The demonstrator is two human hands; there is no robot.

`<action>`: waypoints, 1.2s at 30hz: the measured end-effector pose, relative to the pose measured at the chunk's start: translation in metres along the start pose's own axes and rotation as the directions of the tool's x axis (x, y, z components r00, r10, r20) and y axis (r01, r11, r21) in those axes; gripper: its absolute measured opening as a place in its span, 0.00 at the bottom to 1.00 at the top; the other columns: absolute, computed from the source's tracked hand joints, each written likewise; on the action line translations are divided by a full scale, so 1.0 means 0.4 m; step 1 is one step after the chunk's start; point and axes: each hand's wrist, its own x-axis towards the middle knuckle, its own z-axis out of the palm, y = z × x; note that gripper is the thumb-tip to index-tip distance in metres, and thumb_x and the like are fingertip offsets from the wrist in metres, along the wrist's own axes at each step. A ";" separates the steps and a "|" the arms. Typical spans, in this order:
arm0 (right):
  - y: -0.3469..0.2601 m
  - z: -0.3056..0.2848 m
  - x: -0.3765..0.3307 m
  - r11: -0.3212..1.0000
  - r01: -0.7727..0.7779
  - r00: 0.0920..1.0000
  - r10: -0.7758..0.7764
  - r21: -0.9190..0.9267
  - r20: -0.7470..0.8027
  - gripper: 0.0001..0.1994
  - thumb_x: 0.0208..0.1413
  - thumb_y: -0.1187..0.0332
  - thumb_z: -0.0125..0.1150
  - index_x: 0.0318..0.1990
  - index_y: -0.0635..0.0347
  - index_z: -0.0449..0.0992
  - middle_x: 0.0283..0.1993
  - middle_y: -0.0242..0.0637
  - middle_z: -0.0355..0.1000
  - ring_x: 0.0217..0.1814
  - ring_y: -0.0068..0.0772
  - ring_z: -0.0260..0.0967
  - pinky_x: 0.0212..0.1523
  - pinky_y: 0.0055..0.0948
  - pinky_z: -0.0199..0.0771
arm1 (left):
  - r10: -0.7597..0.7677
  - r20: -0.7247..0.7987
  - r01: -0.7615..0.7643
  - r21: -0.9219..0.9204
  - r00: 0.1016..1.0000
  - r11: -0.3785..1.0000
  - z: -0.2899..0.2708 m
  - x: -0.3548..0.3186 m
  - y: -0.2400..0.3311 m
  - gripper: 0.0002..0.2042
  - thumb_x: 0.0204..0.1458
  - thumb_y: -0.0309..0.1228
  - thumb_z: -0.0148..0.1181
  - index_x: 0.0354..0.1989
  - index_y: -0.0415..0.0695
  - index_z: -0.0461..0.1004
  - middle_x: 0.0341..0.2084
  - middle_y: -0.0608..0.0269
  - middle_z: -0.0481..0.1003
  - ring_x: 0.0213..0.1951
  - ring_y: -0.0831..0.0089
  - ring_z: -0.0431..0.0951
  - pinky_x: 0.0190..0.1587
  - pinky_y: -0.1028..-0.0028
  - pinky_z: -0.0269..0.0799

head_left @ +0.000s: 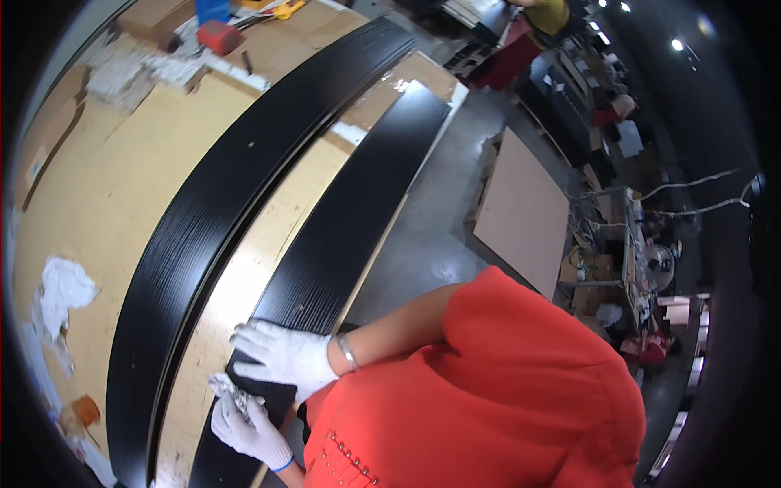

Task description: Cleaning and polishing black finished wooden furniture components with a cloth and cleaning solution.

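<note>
My left hand, in a white glove with a blue cuff edge, is closed on a crumpled whitish rag at the near part of a narrow black board. Just beyond it, my right hand, also white-gloved, lies flat on the same board with its fingers stretched out. A bracelet shows at that wrist. The board has a wood-grain surface and lies along the table's edge. To its left runs a longer, wider black board, with a strip of bare tabletop between the two.
On the light wooden table lie a white cloth, an orange-brown container, a red object and torn white packing. Right of the table, a flat brownish panel rests on the grey floor. Other people work farther off.
</note>
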 end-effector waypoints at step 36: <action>0.485 -0.418 -0.169 0.709 -0.608 0.448 0.677 0.356 -0.584 0.08 0.58 0.65 0.63 0.39 0.58 0.81 0.41 0.43 0.79 0.47 0.39 0.78 0.48 0.35 0.79 | 0.235 0.245 -0.136 -0.362 0.941 0.922 0.187 0.272 0.203 0.33 0.59 0.39 0.60 0.68 0.30 0.63 0.63 0.36 0.69 0.63 0.41 0.70 0.68 0.52 0.62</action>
